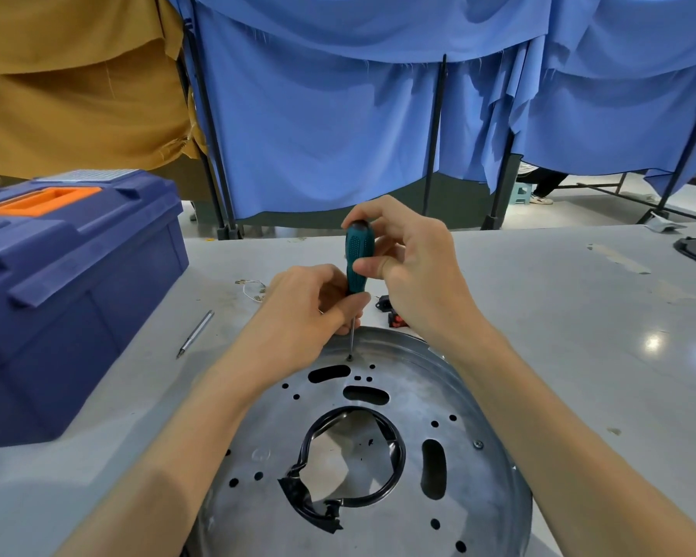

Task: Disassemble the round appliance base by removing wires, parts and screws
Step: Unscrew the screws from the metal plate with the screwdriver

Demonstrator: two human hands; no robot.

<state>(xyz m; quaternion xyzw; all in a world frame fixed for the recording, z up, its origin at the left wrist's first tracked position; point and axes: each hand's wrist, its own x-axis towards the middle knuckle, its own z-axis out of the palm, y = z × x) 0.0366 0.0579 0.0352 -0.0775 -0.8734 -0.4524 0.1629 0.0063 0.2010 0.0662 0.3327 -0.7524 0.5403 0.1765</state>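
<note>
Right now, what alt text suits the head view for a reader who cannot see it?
A person holds a teal-handled screwdriver upright, tip on a screw near the far rim of a round metal base on a table. The right hand grips the handle's top, the left hand pinches its lower end. A blue toolbox stands at left.

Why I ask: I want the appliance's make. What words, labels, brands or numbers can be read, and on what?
No readable text anywhere.
On the round appliance base: one faint stamped mark, too faint to read.
On the toolbox and screwdriver: no lettering shows.
</note>
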